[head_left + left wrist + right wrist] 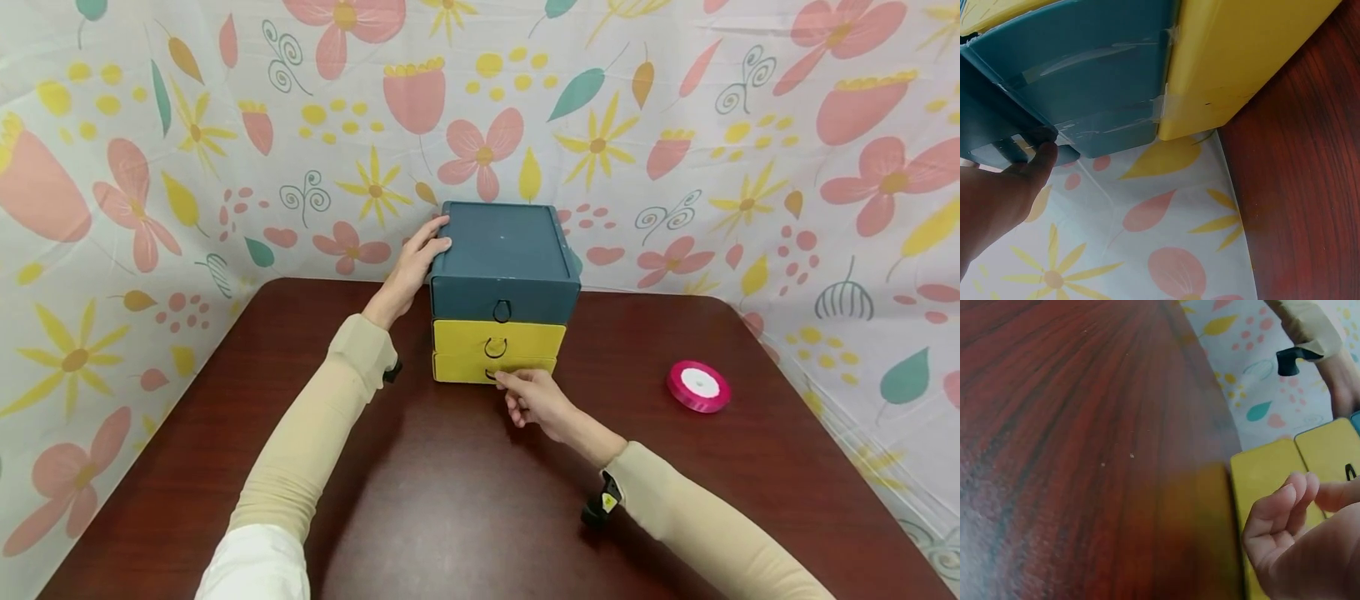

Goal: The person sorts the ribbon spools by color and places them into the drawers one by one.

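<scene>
A small chest of drawers (501, 242) stands toward the back of the table, with a dark teal top section and two yellow drawers below. Each front carries a black loop handle. My left hand (414, 260) rests on the left edge of the chest's top, fingers extended over it. In the left wrist view, the left thumb (1041, 164) touches the teal side. At the lowest yellow drawer (457, 368), my right hand (542, 402) pinches the loop handle (491, 374) between thumb and forefinger, its other fingers curled. All the drawers look closed.
A roll of bright pink ribbon (699, 386) lies on the right side of the dark red-brown wooden table (427, 500). Behind the table hangs a flower-patterned cloth (480, 100), close to the back of the chest.
</scene>
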`<act>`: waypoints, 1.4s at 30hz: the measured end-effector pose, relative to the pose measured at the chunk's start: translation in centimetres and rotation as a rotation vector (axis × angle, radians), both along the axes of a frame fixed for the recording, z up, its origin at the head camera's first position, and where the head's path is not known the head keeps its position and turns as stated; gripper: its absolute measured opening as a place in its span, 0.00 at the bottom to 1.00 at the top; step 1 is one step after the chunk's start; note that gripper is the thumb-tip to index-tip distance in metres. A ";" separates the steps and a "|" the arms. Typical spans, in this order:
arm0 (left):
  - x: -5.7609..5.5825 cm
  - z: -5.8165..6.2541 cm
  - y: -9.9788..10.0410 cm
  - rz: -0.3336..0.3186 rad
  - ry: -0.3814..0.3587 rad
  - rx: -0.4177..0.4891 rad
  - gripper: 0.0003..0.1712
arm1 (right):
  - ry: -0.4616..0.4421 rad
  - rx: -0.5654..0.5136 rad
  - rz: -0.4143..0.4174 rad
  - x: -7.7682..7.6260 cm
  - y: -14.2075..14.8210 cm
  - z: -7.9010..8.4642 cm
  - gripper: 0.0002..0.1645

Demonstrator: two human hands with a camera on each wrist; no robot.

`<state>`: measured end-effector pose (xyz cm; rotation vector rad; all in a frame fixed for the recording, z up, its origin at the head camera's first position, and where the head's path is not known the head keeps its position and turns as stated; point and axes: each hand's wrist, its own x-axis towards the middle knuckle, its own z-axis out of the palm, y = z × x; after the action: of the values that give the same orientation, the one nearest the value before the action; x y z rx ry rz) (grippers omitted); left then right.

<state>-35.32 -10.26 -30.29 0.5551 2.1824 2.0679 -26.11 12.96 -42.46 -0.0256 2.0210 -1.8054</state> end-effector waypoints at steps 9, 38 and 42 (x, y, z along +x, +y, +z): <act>0.0 0.1 0.0 -0.002 0.002 -0.005 0.32 | -0.188 -0.136 0.028 -1.2 -0.3 -1.0 0.31; 0.1 0.2 0.1 0.006 0.006 -0.008 0.32 | -0.178 -0.208 -0.078 -0.9 -1.2 -1.9 0.19; 0.0 0.2 0.0 0.009 0.005 -0.017 0.33 | -0.179 -0.201 -0.070 -0.5 -1.2 -1.9 0.20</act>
<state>-35.32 -10.25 -30.14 0.5500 2.2068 2.0530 -26.63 11.78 -44.36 0.1442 1.7324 -1.9721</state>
